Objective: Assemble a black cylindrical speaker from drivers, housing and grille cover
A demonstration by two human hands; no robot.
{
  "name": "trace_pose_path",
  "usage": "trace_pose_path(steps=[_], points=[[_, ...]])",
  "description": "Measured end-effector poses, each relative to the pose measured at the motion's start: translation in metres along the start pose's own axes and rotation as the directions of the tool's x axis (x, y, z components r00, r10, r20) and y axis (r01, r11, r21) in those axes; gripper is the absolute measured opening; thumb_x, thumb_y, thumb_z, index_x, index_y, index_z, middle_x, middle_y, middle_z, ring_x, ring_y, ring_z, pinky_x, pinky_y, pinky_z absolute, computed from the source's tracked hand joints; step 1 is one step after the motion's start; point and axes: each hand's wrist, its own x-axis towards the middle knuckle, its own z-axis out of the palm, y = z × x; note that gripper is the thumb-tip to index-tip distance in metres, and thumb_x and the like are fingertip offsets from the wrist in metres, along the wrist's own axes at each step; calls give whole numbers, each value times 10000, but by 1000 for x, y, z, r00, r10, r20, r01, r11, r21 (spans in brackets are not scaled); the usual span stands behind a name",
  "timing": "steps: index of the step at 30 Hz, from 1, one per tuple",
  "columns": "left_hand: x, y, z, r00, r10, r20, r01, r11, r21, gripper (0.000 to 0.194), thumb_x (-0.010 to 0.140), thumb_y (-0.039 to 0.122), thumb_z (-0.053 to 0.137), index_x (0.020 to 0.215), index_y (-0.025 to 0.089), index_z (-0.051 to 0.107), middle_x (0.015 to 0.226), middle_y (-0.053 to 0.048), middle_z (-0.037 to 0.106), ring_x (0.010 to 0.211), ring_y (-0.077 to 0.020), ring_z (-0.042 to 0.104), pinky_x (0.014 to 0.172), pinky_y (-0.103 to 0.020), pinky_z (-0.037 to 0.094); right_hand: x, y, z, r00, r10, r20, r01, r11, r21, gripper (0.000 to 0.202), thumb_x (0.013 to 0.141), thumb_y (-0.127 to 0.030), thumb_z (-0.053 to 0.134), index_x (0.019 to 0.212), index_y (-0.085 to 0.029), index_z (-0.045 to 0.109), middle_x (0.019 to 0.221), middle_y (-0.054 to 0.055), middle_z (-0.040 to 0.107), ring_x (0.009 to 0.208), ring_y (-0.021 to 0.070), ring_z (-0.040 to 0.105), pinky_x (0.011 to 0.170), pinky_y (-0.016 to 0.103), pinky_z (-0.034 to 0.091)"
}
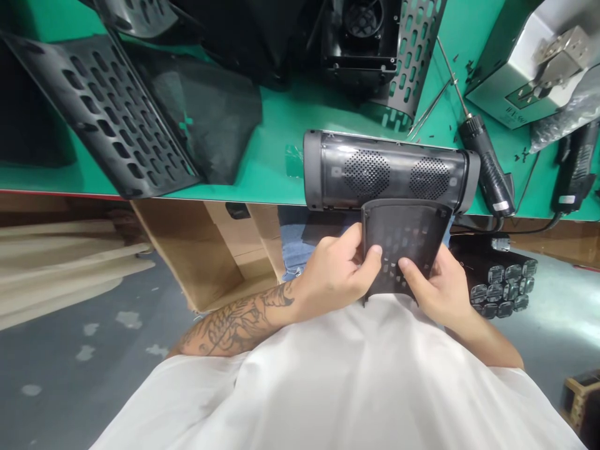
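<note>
A curved black slotted panel [405, 234] is held between my two hands, in front of my body. My left hand [344, 265] grips its left edge, with the thumb on the inner face. On the right edge, my right hand [438, 284] is closed with its thumb pressed on the lower part. Just beyond the panel, a black cylindrical housing [398, 172] with two round perforated areas lies along the edge of the green table [276, 144]. The panel's top edge overlaps the housing's lower side in view; whether they touch I cannot tell.
Black slotted covers [112, 119] lie at the left. Behind the housing stands a black unit with a fan [363, 19]. Electric screwdrivers [487, 165], loose screws and a metal box [520, 69] are at the right. A cardboard box [197, 250] is below the table edge.
</note>
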Motion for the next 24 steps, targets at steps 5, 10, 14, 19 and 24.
trace_pose_path(steps=[5,10,14,19,24], points=[[0,2,-1,1000,-3,-6,3,1000,25,248,973,448,531,823,250,529,652,9,689,571,-154,603,582,-285,426,-1,0,1,997,-73,-9,73,996,59,292,1162,-400,689,1316,-158,746,1170,51,703,965,158,731,831,182,666],[1,2,-2,1000,22,-14,-22,1000,21,254,963,427,537,787,249,495,614,25,631,549,-136,551,569,-275,406,-2,4,-1,993,-113,33,108,985,138,330,1217,-421,689,1385,-137,702,1234,73,691,1050,170,737,908,209,687],[0,0,0,999,48,-21,-49,999,-14,293,980,439,541,767,247,482,606,27,600,539,-130,514,540,-273,392,-4,12,0,978,-142,152,54,878,475,470,1264,-570,683,1479,-154,640,1372,102,645,1269,230,695,1107,319,668],[0,-1,4,993,115,-29,-117,990,-79,304,1012,416,579,774,238,516,612,29,584,540,-126,512,525,-272,372,-10,19,8,948,-88,306,-187,623,759,536,1237,-639,708,1495,-177,625,1386,120,622,1283,284,684,1115,426,676],[1,-3,8,990,140,-19,-141,985,-102,295,999,412,620,779,233,540,609,36,572,531,-116,498,514,-266,355,-15,23,11,942,-149,302,-124,681,722,492,1264,-577,679,1508,-158,593,1473,132,580,1356,268,650,1216,422,625]])
